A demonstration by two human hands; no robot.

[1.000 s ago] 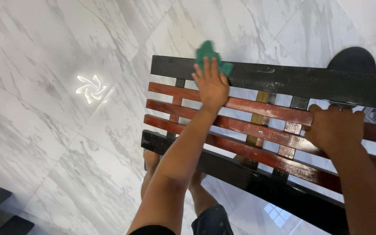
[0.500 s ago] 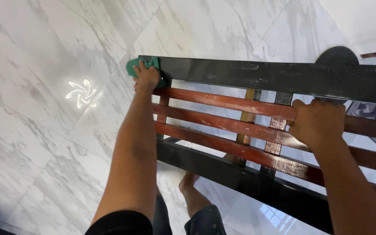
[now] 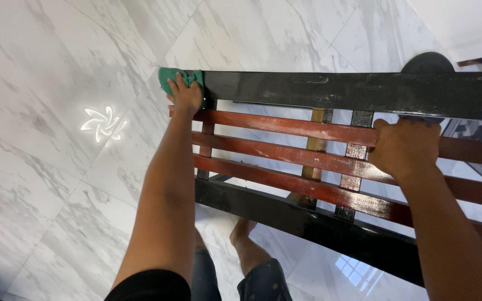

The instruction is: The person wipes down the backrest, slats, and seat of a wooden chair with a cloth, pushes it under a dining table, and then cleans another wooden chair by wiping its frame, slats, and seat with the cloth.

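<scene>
Left hand (image 3: 186,95) presses green cloth (image 3: 169,77) on black rail (image 3: 330,89).

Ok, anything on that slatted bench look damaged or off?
Yes: the red wooden slats show pale worn streaks, and the black top rail has dull scuffed patches. One upright is yellowish, unlike the dark others. Nothing looks spilled.

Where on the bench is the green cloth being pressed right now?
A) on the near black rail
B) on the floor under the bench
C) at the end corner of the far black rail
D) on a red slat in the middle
C: the left hand presses the green cloth onto the end corner of the far black rail.
</scene>
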